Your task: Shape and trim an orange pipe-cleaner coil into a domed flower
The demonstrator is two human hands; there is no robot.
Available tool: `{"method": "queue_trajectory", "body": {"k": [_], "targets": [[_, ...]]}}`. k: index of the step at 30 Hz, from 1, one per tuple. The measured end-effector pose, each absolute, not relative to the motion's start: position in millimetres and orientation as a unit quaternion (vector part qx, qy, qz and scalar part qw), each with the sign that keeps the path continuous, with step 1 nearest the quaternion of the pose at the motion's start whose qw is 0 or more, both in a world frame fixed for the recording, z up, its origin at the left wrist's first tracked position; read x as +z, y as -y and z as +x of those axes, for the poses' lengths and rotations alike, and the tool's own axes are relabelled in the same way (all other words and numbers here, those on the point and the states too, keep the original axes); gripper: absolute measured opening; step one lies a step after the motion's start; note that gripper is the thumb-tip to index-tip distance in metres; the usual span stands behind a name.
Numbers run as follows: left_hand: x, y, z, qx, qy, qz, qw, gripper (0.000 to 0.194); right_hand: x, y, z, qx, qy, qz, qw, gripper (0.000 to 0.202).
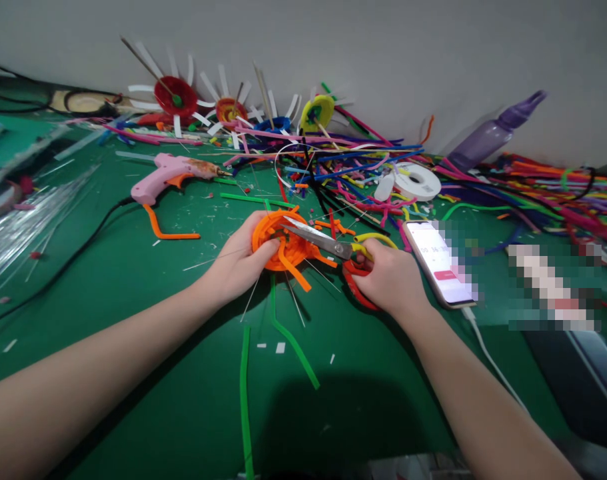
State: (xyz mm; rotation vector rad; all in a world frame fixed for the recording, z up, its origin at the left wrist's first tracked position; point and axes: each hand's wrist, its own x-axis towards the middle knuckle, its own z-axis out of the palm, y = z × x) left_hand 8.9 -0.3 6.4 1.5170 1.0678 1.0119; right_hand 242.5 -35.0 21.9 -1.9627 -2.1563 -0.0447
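My left hand (246, 257) grips a round orange piece of coiled pipe cleaner (297, 257), its thumb pressed on the near side. Thin spokes stick out around this disc, and a loose orange strip hangs off its front. In my right hand (389, 275) is a pair of scissors (333, 245) with red and yellow handles, the fingers wrapped round them. The blades point left and lie over the disc's upper part; whether they touch it I cannot tell. Below the disc, green strips (296, 350) lie on the green table (183, 407).
A pink glue gun (170, 175) with a black cord lies at the left. Finished-looking coloured discs (176, 97) on sticks stand along the wall. Heaped pipe cleaners (343, 167), a white ribbon roll (417, 181), a purple bottle (488, 137) and a charging phone (440, 263) occupy the back and right.
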Motion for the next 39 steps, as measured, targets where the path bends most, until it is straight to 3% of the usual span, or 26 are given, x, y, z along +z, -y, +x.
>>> {"method": "queue_trajectory", "body": {"k": [16,25,39], "targets": [[5.4,0.0,8.6,0.42,-0.436,0.63,0.486,0.026,19.5,35.4,242.5,-0.023,0.739,-0.658,0.144,0.03],[7.6,0.4,9.3,0.418,-0.443,0.625,0.488,0.024,20.4,34.9,243.1,-0.007,0.737,-0.663,0.13,0.026],[7.1,0.9,10.5,0.421,-0.438,0.623,0.491,0.02,22.7,38.2,240.8,0.01,0.732,-0.644,0.223,0.046]]}}
